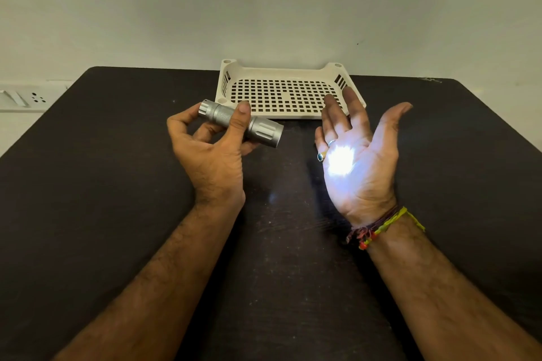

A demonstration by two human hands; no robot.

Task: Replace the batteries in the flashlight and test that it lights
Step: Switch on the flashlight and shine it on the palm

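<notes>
My left hand point(209, 152) grips a silver metal flashlight point(262, 130) around its knurled middle, held above the dark table with its head pointing right. The flashlight is lit: a bright white spot falls on the palm of my right hand point(359, 155). That hand is held open, palm turned toward the beam, fingers spread, with nothing in it. It wears rings and a thread bracelet at the wrist. No loose batteries are visible.
A cream perforated plastic basket point(227, 83) stands at the far middle of the dark table point(88, 184), just behind both hands, with nothing in it. A wall socket strip point(22, 98) sits at the left beyond the table edge.
</notes>
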